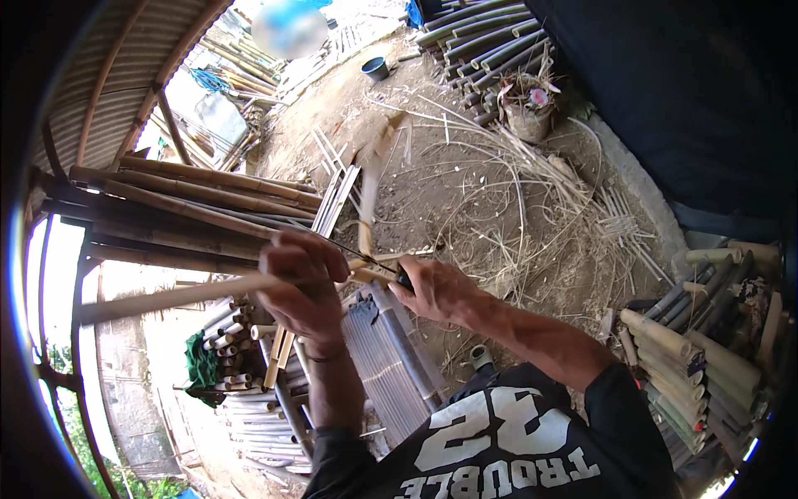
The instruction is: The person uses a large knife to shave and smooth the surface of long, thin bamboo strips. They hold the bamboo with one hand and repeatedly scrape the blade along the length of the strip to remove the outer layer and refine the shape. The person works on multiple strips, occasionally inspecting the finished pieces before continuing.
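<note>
My left hand [303, 287] is closed around a pale stick [174, 299], blurred, which reaches out to the left. In my right hand [436, 289] is the dark handle [405, 279] of a knife. Its thin blade [353, 251] runs up and left toward my left hand. Beyond the blade stands a blurred light-brown bamboo piece [371, 195]; whether it touches the blade, I cannot tell. Below my hands lies a ribbed grey panel [382, 366], with a dark pole [399, 333] along its right side.
Bamboo poles [216, 195] lie stacked on the left. Cut bamboo tubes are piled at the top right [490, 50] and lower right [698, 349]. Loose shavings [532, 191] cover the ground. A black bucket [376, 68] and a plant pot [529, 121] stand farther off.
</note>
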